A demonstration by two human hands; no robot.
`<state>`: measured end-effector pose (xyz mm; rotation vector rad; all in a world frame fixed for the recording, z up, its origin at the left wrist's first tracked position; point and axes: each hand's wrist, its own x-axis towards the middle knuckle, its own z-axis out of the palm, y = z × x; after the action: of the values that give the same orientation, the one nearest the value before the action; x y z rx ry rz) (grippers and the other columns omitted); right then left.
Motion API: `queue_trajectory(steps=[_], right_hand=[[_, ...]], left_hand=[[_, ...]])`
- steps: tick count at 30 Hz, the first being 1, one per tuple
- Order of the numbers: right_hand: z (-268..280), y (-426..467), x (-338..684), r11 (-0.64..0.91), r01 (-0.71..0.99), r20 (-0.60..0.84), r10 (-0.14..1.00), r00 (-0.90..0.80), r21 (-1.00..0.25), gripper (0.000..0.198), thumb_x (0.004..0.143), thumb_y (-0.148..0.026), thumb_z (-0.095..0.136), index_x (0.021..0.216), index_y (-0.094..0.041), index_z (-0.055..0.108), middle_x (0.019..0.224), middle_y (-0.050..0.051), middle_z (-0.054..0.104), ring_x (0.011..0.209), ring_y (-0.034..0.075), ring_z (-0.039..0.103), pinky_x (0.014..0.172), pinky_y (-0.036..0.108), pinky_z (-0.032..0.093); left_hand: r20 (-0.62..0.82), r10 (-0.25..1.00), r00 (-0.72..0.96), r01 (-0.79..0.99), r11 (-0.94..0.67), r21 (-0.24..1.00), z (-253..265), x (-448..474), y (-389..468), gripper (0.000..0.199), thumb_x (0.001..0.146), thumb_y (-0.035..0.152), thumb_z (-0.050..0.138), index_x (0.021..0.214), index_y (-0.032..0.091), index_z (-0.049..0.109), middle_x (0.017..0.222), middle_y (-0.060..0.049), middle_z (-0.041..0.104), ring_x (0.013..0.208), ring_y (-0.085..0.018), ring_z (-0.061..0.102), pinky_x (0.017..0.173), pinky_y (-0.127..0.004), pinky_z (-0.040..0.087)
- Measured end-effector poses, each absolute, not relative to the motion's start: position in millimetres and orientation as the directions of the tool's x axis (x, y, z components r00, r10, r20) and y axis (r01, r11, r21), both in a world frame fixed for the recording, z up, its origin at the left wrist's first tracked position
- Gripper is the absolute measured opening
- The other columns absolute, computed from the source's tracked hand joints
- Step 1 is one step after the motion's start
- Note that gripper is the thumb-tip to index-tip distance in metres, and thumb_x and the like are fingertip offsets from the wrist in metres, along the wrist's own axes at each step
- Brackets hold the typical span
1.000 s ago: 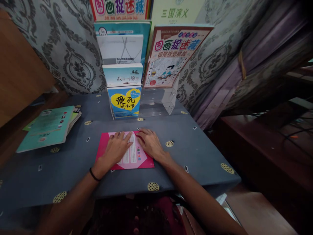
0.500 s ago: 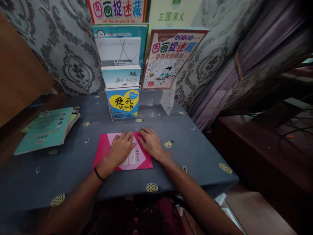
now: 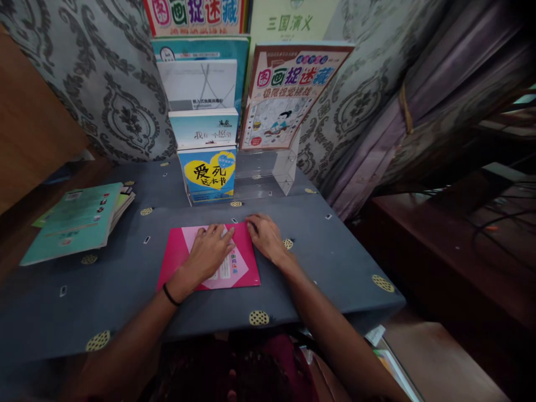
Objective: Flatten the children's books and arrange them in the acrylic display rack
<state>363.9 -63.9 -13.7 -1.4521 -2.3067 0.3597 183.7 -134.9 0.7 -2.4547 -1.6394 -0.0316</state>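
Observation:
A pink book (image 3: 247, 262) lies face down or shut on the cloth-covered table, its printed cover upward. Across its middle rests my left hand (image 3: 210, 249), fingers stretched out and pressing flat on the cover, a black band at the wrist. At the book's far right corner is my right hand (image 3: 266, 237), its fingers curled and closed at the corner. The fingertips there are partly hidden, and the corner appears to be between thumb and fingers.
Behind the book, a clear acrylic rack (image 3: 286, 173) holds several books, among them a blue one with a yellow heart (image 3: 209, 174) and a brown-bordered one (image 3: 278, 117). A stack topped by a teal book (image 3: 73, 223) lies left. A curtain (image 3: 377, 139) hangs at the right.
My right hand has shifted right and slightly up from the cover to the book's far right corner, and its fingers have curled in. The left hand stays flat on the book.

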Motion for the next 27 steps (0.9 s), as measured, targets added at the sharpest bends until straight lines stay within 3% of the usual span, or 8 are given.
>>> queue_trajectory(steps=[10,18,21,27], right_hand=[[-15,-64,362,0.424,0.849,0.156,0.906,-0.394,-0.316,0.029,0.099,-0.021,0.047,0.113,-0.013,0.071,0.112,0.015,0.068,0.107,0.028,0.059,0.100,0.039,0.044],[-21,-58,364,0.399,0.718,0.157,0.911,-0.381,-0.571,0.022,0.096,-0.015,0.049,0.109,-0.016,0.066,0.104,0.009,0.073,0.094,0.021,0.067,0.086,0.031,0.050],[-25,-54,364,0.382,0.693,0.170,0.919,-0.357,-0.611,0.026,0.095,-0.013,0.049,0.114,-0.018,0.066,0.108,0.009,0.073,0.096,0.020,0.068,0.086,0.031,0.052],[-24,-58,365,0.323,0.828,0.146,0.946,-0.289,-0.458,0.022,0.098,-0.022,0.052,0.112,-0.017,0.067,0.109,0.013,0.070,0.100,0.023,0.067,0.090,0.032,0.051]], left_hand=[[0.179,0.893,0.412,0.911,-0.398,-0.109,-13,185,-134,0.040,0.106,0.028,0.040,0.142,0.015,0.051,0.145,-0.015,0.057,0.135,-0.030,0.048,0.101,-0.050,0.045],[0.215,0.885,0.412,0.911,-0.393,-0.126,-19,185,-134,0.042,0.106,0.026,0.038,0.145,0.016,0.050,0.146,-0.014,0.058,0.135,-0.029,0.050,0.103,-0.050,0.043],[0.231,0.882,0.411,0.912,-0.393,-0.122,-21,184,-134,0.041,0.106,0.027,0.038,0.144,0.018,0.050,0.144,-0.013,0.059,0.134,-0.029,0.051,0.103,-0.050,0.042],[0.242,0.879,0.411,0.912,-0.400,-0.097,-21,183,-133,0.040,0.105,0.026,0.040,0.143,0.020,0.052,0.144,-0.012,0.059,0.134,-0.029,0.050,0.103,-0.050,0.042]])
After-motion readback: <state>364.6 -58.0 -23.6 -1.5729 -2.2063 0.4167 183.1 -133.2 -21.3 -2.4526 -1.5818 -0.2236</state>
